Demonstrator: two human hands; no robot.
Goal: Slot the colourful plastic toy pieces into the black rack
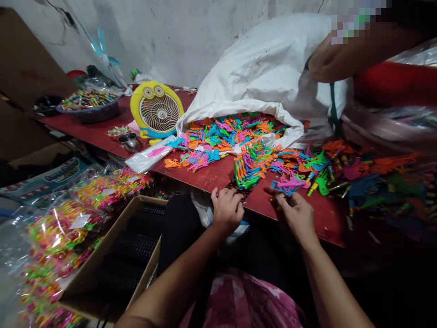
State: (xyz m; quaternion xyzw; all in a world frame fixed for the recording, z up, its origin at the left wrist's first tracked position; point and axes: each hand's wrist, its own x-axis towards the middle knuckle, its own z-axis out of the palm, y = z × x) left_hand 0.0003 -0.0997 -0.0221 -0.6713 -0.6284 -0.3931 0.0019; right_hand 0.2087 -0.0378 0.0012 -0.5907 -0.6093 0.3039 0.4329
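At the front edge of the red table [191,177], my left hand [227,209] has its fingers curled down over something small and dark that they mostly hide. Just beyond it stands a neat row of colourful plastic toy pieces [251,166], in orange, green, pink and blue, perhaps toy pistols. My right hand [299,216] is to the right, thumb and fingers pinched together; whatever is between them is too small to name. Loose pink and blue pieces [290,182] lie right beyond its fingertips. More pieces spill from the mouth of a large white sack [252,68].
Another person's arm [355,57] reaches in at the upper right. A yellow fan [157,109], a metal cup [129,142] and a filled basin [89,109] stand on the left. Below are an open carton [155,259] of black items and bagged colourful pieces [59,225].
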